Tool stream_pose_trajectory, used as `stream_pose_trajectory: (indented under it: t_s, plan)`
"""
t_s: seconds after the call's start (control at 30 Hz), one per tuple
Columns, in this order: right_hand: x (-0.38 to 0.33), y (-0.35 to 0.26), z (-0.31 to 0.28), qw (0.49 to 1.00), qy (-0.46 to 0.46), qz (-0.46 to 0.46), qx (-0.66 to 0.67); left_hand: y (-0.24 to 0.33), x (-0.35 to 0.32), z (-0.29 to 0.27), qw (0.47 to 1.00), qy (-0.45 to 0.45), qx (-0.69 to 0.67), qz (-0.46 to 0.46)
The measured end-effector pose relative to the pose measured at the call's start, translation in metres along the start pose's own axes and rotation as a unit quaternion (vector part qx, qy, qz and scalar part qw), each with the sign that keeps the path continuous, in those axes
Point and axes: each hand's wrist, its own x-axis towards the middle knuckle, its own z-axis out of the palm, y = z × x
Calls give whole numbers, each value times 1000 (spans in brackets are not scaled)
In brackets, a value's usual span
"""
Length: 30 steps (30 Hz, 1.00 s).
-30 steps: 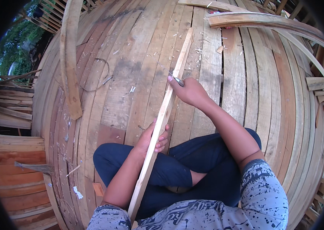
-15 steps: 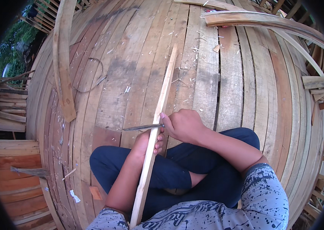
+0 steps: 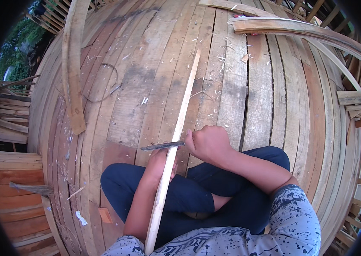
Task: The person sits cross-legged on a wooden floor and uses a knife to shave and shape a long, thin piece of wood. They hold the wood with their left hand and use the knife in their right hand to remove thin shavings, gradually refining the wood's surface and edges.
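Note:
A long, pale wooden strip (image 3: 182, 112) runs from my lap up and away over the plank floor, its near end by my shirt. My left hand (image 3: 158, 164) is wrapped round the strip from beneath, with some fingers hidden behind the wood. Lying across the top of the strip is the dark blade of a knife (image 3: 157, 146), its tip pointing left. The handle is hidden inside my right hand (image 3: 210, 144), which is closed round it just right of the strip, thumb toward the blade.
Wood shavings and chips litter the plank floor (image 3: 146, 85). A curved board (image 3: 73, 72) lies at the far left, another curved beam (image 3: 296, 27) at the far right. A thin bent cord or wire (image 3: 114, 81) lies ahead. A broom-like bundle (image 3: 31, 188) is at the left.
The knife and my right hand have shifted slightly down toward me along the strip, and the blade now shows more of its flat side. My left hand still grips the strip.

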Motion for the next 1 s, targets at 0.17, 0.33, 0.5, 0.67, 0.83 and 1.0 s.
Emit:
stream_pose_trajectory:
  t_s: [0.17, 0.33, 0.5, 0.67, 0.83, 1.0]
  plan:
    - [30, 27, 4, 998, 55, 14, -25, -8, -2, -1, 993, 91, 76, 7]
    - [10, -3, 6, 999, 1, -11, 44, -8, 1, -5, 993, 89, 71, 8]
    - [-1, -18, 4, 999, -23, -15, 28, -2, 1, -2, 995, 86, 56, -8]
    - [37, 29, 13, 994, 91, 54, -10, 1, 0, 6, 997, 66, 28, 1]
    - [6, -4, 19, 999, 24, -40, 21, -7, 6, -9, 998, -21, -54, -29]
    - [10, -9, 8, 999, 9, -23, 29, -9, 15, -16, 986, -82, -137, -42]
